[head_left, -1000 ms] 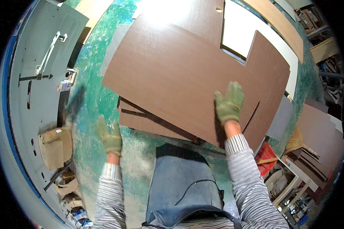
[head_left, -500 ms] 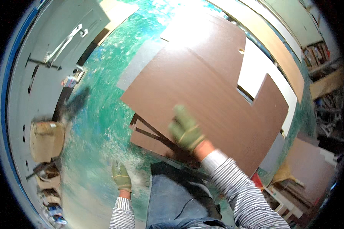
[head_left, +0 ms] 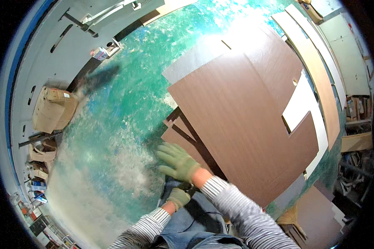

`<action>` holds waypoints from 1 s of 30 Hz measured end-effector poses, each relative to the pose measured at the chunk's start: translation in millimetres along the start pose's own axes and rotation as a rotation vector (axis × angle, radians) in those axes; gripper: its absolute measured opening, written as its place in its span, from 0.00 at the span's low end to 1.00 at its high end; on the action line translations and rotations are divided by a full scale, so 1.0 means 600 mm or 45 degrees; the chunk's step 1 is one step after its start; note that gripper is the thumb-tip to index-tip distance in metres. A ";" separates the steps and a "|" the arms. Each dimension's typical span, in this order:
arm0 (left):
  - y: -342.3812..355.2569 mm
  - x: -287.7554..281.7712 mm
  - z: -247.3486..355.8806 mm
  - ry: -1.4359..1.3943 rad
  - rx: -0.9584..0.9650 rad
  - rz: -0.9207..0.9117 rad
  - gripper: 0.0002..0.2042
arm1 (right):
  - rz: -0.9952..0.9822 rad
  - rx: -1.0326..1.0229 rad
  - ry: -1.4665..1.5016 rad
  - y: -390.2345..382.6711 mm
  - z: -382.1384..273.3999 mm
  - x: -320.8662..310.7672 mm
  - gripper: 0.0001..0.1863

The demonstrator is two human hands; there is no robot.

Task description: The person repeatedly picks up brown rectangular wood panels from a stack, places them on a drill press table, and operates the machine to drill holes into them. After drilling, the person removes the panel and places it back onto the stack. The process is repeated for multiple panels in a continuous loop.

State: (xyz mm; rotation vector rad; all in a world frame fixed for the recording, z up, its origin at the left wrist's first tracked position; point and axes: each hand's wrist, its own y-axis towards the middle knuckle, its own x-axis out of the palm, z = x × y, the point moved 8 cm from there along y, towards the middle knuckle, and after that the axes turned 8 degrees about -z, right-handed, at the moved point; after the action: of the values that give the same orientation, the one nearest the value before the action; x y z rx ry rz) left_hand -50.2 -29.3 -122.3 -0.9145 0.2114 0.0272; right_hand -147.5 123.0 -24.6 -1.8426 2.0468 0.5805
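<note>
My right hand [head_left: 176, 164], in an olive knit glove, is raised with fingers spread and empty, over the lower-left edge of stacked brown panels [head_left: 245, 124]. Below its wrist, my left hand [head_left: 179, 197], gloved alike, reaches inward beside a dark area in front of my body; its fingertips are hidden. The large top panel lies slanted over smaller brown strips [head_left: 183, 145], with a grey sheet [head_left: 187, 62] and a white board [head_left: 303, 103] showing beneath at the edges.
Green scuffed floor [head_left: 116, 137] spreads left of the stack. A grey machine casing [head_left: 41, 54] lines the left, with cardboard boxes [head_left: 52, 110] and clutter beside it. Pale long boards [head_left: 320, 79] lie at right, near shelving with scrap [head_left: 353, 162] and more stacked panels [head_left: 316, 216].
My view has swung, shifting the panels rightward. My right hand has left the top panel and moved left to its edge. My left hand has moved inward, below the right.
</note>
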 end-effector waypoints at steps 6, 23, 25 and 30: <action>0.021 -0.001 0.083 -0.197 0.113 0.026 0.23 | 0.463 0.574 -0.441 -0.194 0.148 -0.215 0.31; 0.086 0.106 -0.011 0.089 0.246 0.132 0.22 | 0.518 0.441 -0.062 -0.155 0.039 -0.103 0.31; 0.095 0.055 0.063 -0.280 0.463 0.030 0.19 | 0.807 0.812 -0.474 -0.366 0.070 -0.201 0.32; 0.121 0.061 0.141 -1.462 0.074 -0.264 0.08 | 1.119 1.936 -0.464 -0.827 0.178 -0.302 0.44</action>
State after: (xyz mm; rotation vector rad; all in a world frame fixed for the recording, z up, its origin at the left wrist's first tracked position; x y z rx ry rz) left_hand -7.9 79.4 -136.3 -0.7384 -0.9418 0.3410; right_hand 362.4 291.9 -67.6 0.0279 1.8908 -0.4315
